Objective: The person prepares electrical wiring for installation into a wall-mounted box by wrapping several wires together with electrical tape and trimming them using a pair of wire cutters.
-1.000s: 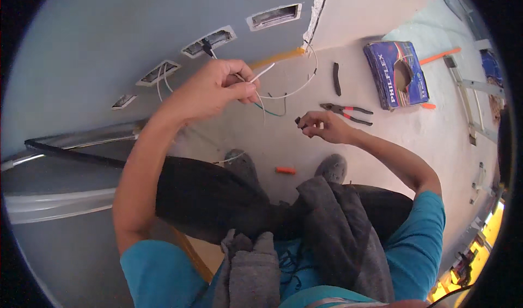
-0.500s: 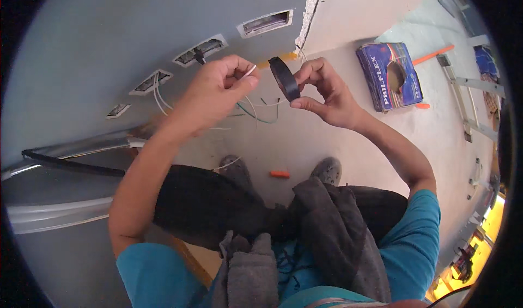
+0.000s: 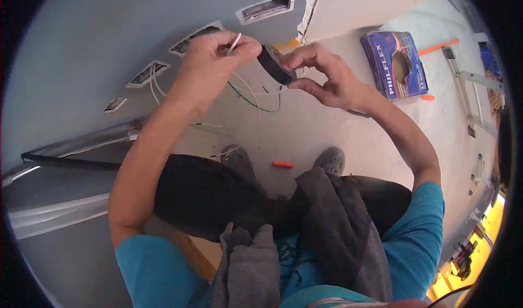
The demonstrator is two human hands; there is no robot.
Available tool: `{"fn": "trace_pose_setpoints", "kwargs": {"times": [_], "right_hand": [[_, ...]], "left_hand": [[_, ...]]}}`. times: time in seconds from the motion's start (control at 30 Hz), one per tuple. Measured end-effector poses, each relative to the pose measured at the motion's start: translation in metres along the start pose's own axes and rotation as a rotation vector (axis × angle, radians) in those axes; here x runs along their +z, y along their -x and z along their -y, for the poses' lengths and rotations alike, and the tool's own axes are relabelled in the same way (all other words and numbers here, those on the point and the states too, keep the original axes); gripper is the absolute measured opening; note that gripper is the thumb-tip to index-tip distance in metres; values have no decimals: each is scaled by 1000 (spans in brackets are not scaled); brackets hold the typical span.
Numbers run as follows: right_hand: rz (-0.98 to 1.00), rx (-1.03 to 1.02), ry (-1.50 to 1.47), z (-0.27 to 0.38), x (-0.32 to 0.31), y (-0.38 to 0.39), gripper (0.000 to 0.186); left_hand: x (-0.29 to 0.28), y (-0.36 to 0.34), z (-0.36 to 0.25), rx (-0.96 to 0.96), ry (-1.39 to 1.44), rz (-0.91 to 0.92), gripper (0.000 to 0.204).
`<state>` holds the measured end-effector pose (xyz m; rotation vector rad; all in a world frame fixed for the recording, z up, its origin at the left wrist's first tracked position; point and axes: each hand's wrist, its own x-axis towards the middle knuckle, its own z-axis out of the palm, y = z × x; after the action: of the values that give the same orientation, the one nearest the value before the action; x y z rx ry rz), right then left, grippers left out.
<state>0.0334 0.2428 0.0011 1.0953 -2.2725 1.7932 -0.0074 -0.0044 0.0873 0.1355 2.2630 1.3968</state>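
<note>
A roll of black electrical tape (image 3: 275,66) stands between my two hands, held by its rim in the fingers and thumb of my right hand (image 3: 329,78). My left hand (image 3: 210,68) is closed in a pinch, with a white wire (image 3: 233,45) sticking up between its thumb and fingers. The left thumb tip comes up against the roll's left edge; whether it grips a strip of tape I cannot tell. Behind the left hand is a rectangular wall opening (image 3: 188,42), partly covered by the fingers. White wires (image 3: 156,87) hang from the opening to its left.
Loose white and green wires (image 3: 256,104) trail below my hands. A blue cardboard box (image 3: 383,71) with a round hole stands on the floor to the right, near an orange strip (image 3: 438,47) and a metal ladder (image 3: 476,79). An orange piece (image 3: 282,165) lies between my shoes.
Both hands have risen slightly and come closer together, bringing the tape roll against my left thumb. The roll has tilted, and the white wire now points more upward.
</note>
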Motion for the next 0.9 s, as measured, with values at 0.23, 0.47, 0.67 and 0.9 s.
{"fn": "trace_pose_setpoints", "kwargs": {"times": [0.23, 0.47, 0.67, 0.9], "right_hand": [[-97, 118, -246, 8, 16, -21, 62], [-5, 488, -222, 16, 36, -17, 49], [-61, 287, -152, 8, 38, -16, 38], [-74, 541, -360, 0, 50, -16, 17]], "left_hand": [[-2, -7, 13, 10, 119, 37, 24], [8, 8, 25, 57, -80, 105, 23], [10, 15, 33, 142, -99, 71, 22], [10, 23, 29, 82, -61, 0, 24]]}}
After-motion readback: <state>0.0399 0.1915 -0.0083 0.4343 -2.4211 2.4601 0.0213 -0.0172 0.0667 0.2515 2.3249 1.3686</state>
